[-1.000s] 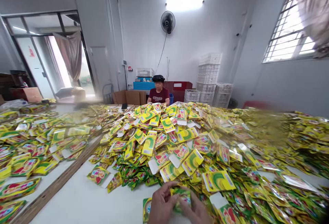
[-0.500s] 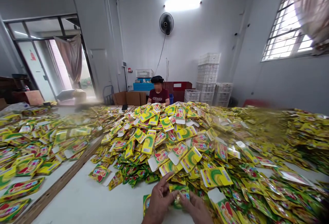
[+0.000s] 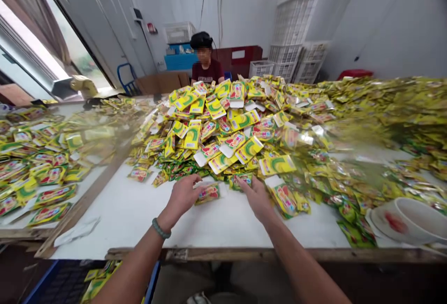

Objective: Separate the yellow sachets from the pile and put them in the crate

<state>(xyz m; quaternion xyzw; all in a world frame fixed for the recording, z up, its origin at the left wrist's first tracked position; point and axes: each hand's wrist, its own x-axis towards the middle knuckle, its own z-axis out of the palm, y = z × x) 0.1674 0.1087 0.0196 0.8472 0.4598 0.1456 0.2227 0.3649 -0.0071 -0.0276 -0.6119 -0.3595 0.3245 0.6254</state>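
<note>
My left hand (image 3: 184,195) is closed on the left end of a small yellow and red carton (image 3: 208,193), low over the white tabletop. The carton has a pale open flap on its right end. My right hand (image 3: 257,198) has its fingertips on a small green sachet (image 3: 240,181) at the front of the heap, thumb and fingers apparently pinching it. Just right of that hand lies another carton (image 3: 284,198) with its white flap open. Ahead of both hands rises a heap of yellow cartons (image 3: 228,143), with green sachets (image 3: 181,168) along its front foot.
A wooden strip (image 3: 94,185) divides off more cartons (image 3: 52,173) on the left. A white tub (image 3: 408,220) stands at the right front. Below the table edge is a blue crate (image 3: 52,283). Across the heap sits a person (image 3: 206,69); stacked white crates (image 3: 288,52) stand behind.
The view has tilted down, showing my forearms and the table's front edge. My hands, close together around a green sachet before, are now apart, the left one on a carton.
</note>
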